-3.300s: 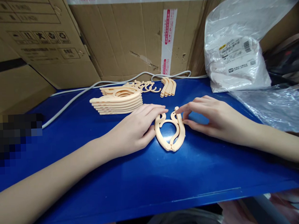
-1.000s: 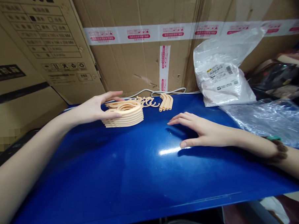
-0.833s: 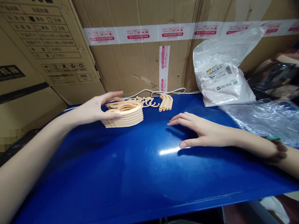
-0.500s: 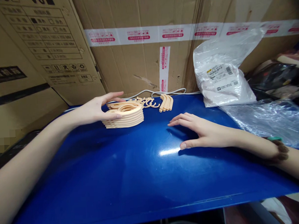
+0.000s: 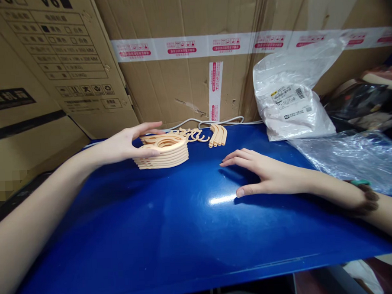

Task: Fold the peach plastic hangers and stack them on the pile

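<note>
A neat stack of peach-coloured plastic hanger bodies (image 5: 165,158) lies on the blue tabletop (image 5: 174,234), left of centre. My left hand (image 5: 126,143) is at the stack's left end, its thumb on the top piece and its fingers stretched out above the back; the fingertips grip nothing that I can see. Behind the stack lie several loose hanger hooks (image 5: 195,135). Several curved hanger arms (image 5: 218,135) rest side by side right of the hooks. My right hand (image 5: 260,170) is at the right with fingers apart, holding nothing, nearest to the hanger arms.
Cardboard boxes (image 5: 180,87) wall off the back and left. A white cable (image 5: 214,122) runs along the rear edge. At the right stand a filled white plastic bag (image 5: 291,99) and a crumpled clear plastic sheet (image 5: 355,161). The table's front edge (image 5: 221,280) crosses the bottom.
</note>
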A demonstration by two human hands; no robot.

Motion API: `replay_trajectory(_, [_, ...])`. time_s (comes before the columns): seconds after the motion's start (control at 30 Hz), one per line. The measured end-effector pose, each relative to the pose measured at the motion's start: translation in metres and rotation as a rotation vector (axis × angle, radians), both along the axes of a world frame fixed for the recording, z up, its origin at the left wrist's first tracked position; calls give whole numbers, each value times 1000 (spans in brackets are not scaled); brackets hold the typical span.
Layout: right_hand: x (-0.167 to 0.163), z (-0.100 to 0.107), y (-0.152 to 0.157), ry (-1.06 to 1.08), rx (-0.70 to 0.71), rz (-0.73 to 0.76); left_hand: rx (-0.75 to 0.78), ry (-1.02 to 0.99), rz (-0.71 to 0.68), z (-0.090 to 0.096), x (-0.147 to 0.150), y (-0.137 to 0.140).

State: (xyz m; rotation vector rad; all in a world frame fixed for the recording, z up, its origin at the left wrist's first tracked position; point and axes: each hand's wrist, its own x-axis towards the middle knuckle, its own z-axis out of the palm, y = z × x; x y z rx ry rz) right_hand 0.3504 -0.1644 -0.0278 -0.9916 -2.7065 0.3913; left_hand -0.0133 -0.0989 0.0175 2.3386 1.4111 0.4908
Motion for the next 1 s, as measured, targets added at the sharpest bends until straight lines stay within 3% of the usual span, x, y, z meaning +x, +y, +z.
replay_trajectory(0.1, [0,1,0,-10,-4,-1,-26,-150,34,4,-5,3])
replay_trajectory(0.17, [0,1,0,-12,-1,1,36,-187,109,7,-12,6])
replay_trajectory(0.47, [0,0,0,12,7,6,10,41,124,5,-34,17])
replay_trajectory(1.0, [0,1,0,6,0,11,80,66,137,2,-33,23])
